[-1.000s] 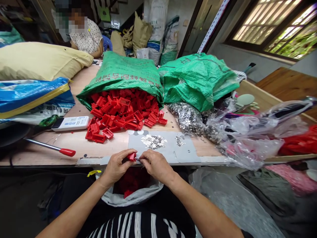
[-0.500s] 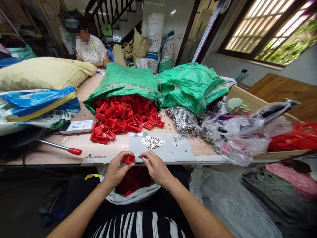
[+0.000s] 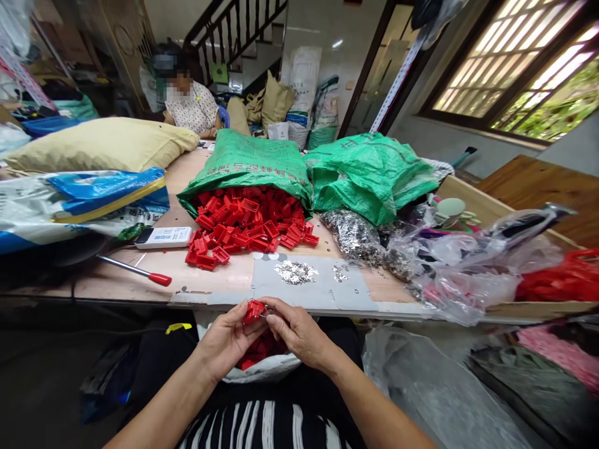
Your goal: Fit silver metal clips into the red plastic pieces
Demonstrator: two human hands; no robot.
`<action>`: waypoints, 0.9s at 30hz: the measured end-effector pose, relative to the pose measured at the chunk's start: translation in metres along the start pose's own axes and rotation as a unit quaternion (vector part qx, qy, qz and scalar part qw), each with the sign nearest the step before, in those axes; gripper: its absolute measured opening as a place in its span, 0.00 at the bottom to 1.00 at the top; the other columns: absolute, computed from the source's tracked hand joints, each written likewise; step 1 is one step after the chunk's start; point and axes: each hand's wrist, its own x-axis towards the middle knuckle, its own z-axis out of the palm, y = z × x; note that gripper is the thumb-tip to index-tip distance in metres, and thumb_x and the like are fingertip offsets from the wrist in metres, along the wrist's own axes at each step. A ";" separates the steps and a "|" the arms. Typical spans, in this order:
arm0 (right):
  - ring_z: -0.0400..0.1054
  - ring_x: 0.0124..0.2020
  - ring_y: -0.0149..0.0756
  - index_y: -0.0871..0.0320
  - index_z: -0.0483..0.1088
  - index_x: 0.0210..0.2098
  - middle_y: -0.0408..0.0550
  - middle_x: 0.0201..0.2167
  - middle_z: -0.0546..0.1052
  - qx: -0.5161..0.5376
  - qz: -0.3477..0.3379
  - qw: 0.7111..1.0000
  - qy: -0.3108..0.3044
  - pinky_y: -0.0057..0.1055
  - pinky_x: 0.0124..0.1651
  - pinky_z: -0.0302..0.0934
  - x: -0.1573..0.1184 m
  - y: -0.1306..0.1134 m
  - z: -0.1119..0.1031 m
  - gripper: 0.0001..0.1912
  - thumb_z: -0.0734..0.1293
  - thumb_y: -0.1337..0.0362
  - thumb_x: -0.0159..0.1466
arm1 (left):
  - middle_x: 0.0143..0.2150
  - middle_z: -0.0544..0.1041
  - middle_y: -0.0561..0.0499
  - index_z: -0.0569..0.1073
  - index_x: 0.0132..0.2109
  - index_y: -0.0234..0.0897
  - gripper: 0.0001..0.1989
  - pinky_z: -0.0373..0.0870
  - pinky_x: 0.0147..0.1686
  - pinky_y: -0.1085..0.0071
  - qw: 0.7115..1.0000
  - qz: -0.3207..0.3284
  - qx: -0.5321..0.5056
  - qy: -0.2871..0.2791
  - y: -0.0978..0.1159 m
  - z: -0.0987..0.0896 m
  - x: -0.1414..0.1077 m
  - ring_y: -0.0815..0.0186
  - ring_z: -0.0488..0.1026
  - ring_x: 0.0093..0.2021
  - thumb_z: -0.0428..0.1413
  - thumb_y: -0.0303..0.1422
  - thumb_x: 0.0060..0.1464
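Note:
A small red plastic part [image 3: 254, 311] is held in my left hand [image 3: 225, 340], its fingers closed round it. My right hand [image 3: 296, 327] touches the part's right side, pinching a small thin metal piece too small to make out fully. Below both hands an open white bag [image 3: 266, 369] in my lap holds more red parts. On a grey sheet [image 3: 266, 290] at the table's front edge lie two small piles of silvery metal pieces [image 3: 296, 272]. Behind it, red parts [image 3: 248, 218] spill from a green sack [image 3: 262, 159].
A red-tipped lever [image 3: 159, 279] and a white box [image 3: 163, 237] are at the left. Clear bags [image 3: 468, 274] and a second green sack [image 3: 374, 168] lie at the right. Across the table sits a person [image 3: 191, 112].
The view has shifted slightly, so the table appears further right. My hands have come together, and the red part is now tilted, with my right fingers against it.

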 end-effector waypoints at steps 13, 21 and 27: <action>0.72 0.40 0.32 0.52 0.66 0.55 0.44 0.42 0.77 -0.030 -0.046 0.998 0.019 0.26 0.44 0.63 -0.002 0.000 -0.006 0.16 0.55 0.63 0.71 | 0.33 0.82 0.40 0.78 0.33 0.26 0.16 0.75 0.48 0.64 0.997 -0.022 -0.063 0.029 -0.007 0.012 -0.005 0.62 0.81 0.36 0.47 0.24 0.63; 0.70 0.47 0.36 0.51 0.65 0.56 0.46 0.49 0.75 -0.093 -0.051 0.994 0.030 0.29 0.49 0.60 0.004 0.000 -0.002 0.16 0.56 0.63 0.70 | 0.32 0.82 0.40 0.77 0.33 0.25 0.17 0.76 0.46 0.63 0.993 -0.005 -0.099 0.057 -0.006 0.012 -0.006 0.62 0.81 0.35 0.46 0.24 0.63; 0.62 0.23 0.28 0.58 0.72 0.43 0.41 0.23 0.68 0.045 0.000 0.998 0.052 0.24 0.29 0.57 0.013 0.010 0.008 0.17 0.55 0.57 0.71 | 0.37 0.82 0.39 0.77 0.35 0.27 0.11 0.72 0.51 0.61 0.998 -0.003 -0.057 0.010 -0.006 -0.002 -0.005 0.59 0.80 0.39 0.51 0.25 0.61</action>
